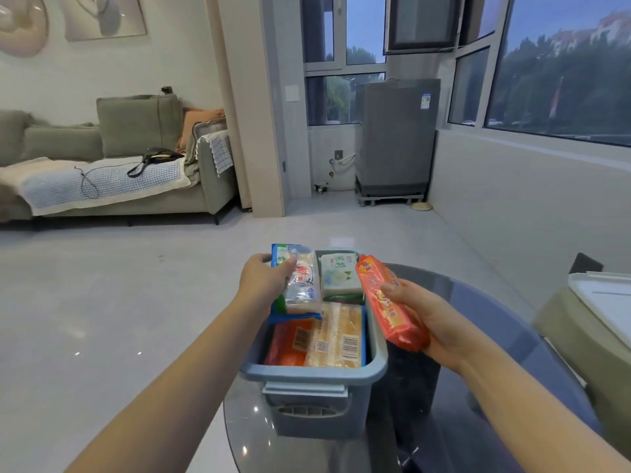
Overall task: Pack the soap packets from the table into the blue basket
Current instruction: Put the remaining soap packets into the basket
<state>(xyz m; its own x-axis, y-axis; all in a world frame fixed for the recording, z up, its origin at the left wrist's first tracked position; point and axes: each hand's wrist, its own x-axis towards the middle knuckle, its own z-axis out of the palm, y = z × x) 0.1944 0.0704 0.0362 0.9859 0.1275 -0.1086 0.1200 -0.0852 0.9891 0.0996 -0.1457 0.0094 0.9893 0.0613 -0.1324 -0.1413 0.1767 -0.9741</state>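
Note:
The blue basket point(314, 404) stands on a round glass table point(478, 336) in front of me. Inside lie a yellow soap packet point(336, 339), an orange-red one point(288, 343) and a white one point(339, 274) at the far end. My left hand point(264, 281) grips a blue-and-clear soap packet point(300, 285) over the basket's left side. My right hand point(423, 315) holds an orange soap packet point(386, 302) just above the basket's right rim.
A white box point(601, 295) sits on a low stand to the right of the table. Beyond lie bare grey floor, a green sofa point(119, 165) at the left and a grey washing machine point(396, 138) by the windows.

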